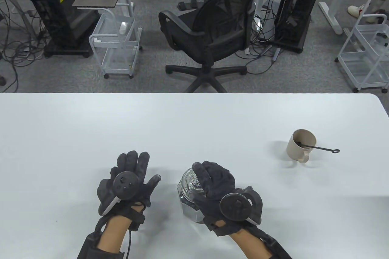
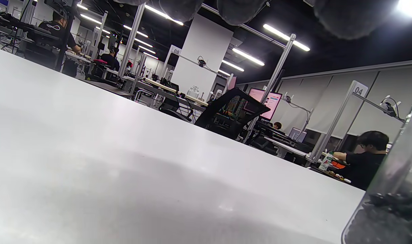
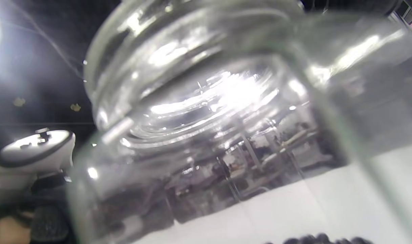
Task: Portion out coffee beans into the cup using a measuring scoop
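In the table view, the right hand [image 1: 217, 189] is gripping the glass jar [image 1: 190, 193] from above, its fingers curling over the lid. The left hand [image 1: 130, 177] is lying flat beside it with fingers spread, holding nothing. The cup [image 1: 299, 146], well apart on the right, is standing upright with the measuring scoop [image 1: 319, 148] leaning inside.

In the left wrist view, the jar [image 2: 392, 203] is showing dark coffee beans [image 2: 385, 217] at the bottom.

In the right wrist view, the jar [image 3: 206, 118] is filling the frame.

Probably lab: numbered workstations [image 2: 358, 90], cables [image 1: 18, 49].

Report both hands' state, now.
Left hand: open, fingers straight, holding nothing.
Right hand: fingers curled over the glass jar, gripping it.
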